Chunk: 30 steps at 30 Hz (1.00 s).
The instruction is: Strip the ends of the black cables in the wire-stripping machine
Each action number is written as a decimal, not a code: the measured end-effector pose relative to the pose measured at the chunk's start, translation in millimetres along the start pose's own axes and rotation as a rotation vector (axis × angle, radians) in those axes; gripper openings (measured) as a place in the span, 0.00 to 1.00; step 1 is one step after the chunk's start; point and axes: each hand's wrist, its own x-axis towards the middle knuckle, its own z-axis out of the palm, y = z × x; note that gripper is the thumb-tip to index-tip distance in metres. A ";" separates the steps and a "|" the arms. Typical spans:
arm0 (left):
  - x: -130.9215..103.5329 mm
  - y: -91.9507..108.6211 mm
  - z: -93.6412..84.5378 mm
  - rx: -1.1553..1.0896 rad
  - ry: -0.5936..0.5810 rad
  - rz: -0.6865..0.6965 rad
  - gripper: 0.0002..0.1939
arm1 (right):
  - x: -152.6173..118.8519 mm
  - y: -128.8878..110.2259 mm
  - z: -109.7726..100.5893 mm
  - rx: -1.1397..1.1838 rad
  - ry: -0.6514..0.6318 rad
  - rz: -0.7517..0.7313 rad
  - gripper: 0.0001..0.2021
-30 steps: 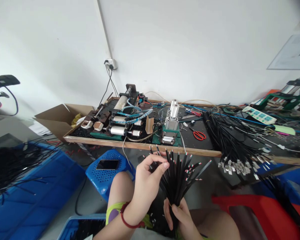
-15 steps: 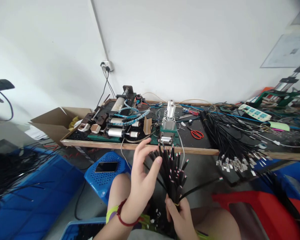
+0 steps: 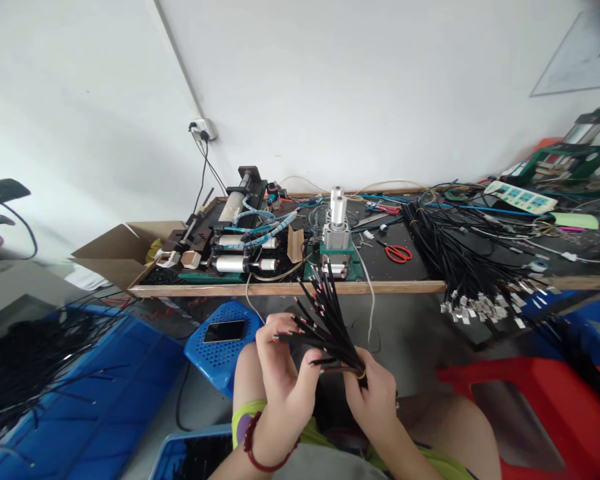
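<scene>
A bundle of black cables (image 3: 337,333) with stripped, coloured tips fans out toward the upper left above my lap. My right hand (image 3: 375,393) is wrapped round the bundle beside a yellow band. On the left side of the fanned ends, my left hand (image 3: 285,373) has its thumb and fingers apart, with some cable tips between them; it wears a dark red bracelet (image 3: 250,443). Whether its fingers touch the tips is hard to tell.
The workbench (image 3: 300,288) holds pneumatic fixtures (image 3: 337,233), red scissors (image 3: 398,253) and a big cable bundle (image 3: 440,253). A blue stool (image 3: 220,360) with a phone (image 3: 225,331) stands left, near a blue bin (image 3: 115,393). A red stool (image 3: 545,413) is right.
The bundle has tilted to the left, and its tips now lie by my left hand. My right hand has moved up slightly with it. The camera view has shifted a little.
</scene>
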 end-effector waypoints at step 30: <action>90.7 -27.9 -28.1 -0.070 -0.633 0.058 0.13 | -3.2 -8.9 0.8 0.303 -0.330 0.335 0.23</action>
